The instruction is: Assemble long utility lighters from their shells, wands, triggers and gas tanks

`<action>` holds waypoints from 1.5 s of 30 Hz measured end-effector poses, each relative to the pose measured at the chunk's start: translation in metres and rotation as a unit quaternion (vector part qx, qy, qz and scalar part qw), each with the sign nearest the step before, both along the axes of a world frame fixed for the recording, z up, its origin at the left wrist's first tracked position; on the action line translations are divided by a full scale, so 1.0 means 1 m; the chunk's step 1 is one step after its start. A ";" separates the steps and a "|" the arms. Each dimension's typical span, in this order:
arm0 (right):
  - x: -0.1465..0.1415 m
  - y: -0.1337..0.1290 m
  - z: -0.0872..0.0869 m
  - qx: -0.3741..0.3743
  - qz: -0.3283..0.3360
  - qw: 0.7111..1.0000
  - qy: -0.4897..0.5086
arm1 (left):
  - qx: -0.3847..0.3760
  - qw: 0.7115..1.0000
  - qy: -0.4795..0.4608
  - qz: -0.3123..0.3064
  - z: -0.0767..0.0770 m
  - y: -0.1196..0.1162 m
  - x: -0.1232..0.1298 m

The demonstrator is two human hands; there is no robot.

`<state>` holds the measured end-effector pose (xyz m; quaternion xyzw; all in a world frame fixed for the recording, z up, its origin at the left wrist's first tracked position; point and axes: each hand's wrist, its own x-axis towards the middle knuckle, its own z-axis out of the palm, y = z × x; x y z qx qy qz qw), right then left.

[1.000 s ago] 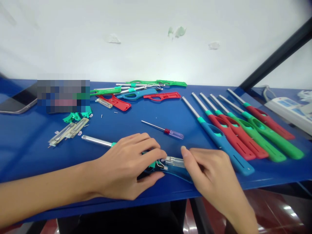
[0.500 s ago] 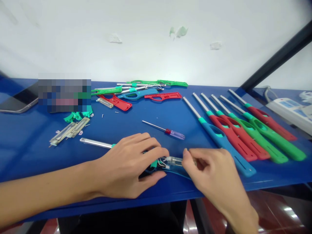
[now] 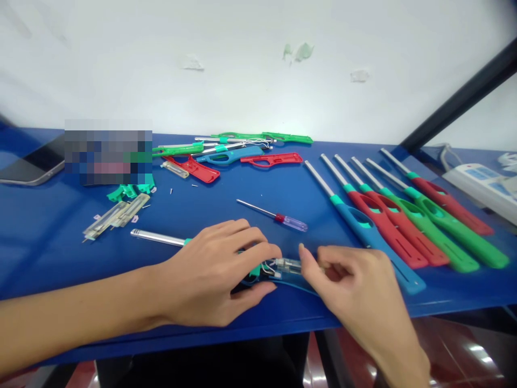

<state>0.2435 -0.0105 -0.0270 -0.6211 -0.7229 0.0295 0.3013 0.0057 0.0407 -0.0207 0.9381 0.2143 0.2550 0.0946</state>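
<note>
An opened blue gas lighter (image 3: 299, 281) lies near the table's front edge, its metal tube (image 3: 157, 237) pointing left. My left hand (image 3: 220, 272) is closed over its middle, covering much of the body. White wires and a green part show beside the thumb. At the handle end, my right hand (image 3: 355, 285) pinches a clear fuel tank (image 3: 290, 265), which lies along the blue shell. The fingertips hide the tank's right end. Beyond the hands rests a screwdriver (image 3: 293, 222) with a clear purple handle.
Several assembled lighters (image 3: 404, 226) in blue, red and green lie in a row at right. Loose shells (image 3: 274, 160) and metal tubes are by the wall. Spare clear tanks (image 3: 117, 217), green pieces (image 3: 127, 191) and small screws lie at left, near a phone (image 3: 34, 159).
Both hands keep their places on the lighter. The right thumb has shifted slightly left along the tank; otherwise the view has only moved a little.
</note>
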 end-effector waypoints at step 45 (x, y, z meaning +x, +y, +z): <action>0.004 -0.003 -0.004 -0.005 0.039 0.999 0.002 | -0.022 0.999 -0.022 -0.029 -0.002 0.000 -0.001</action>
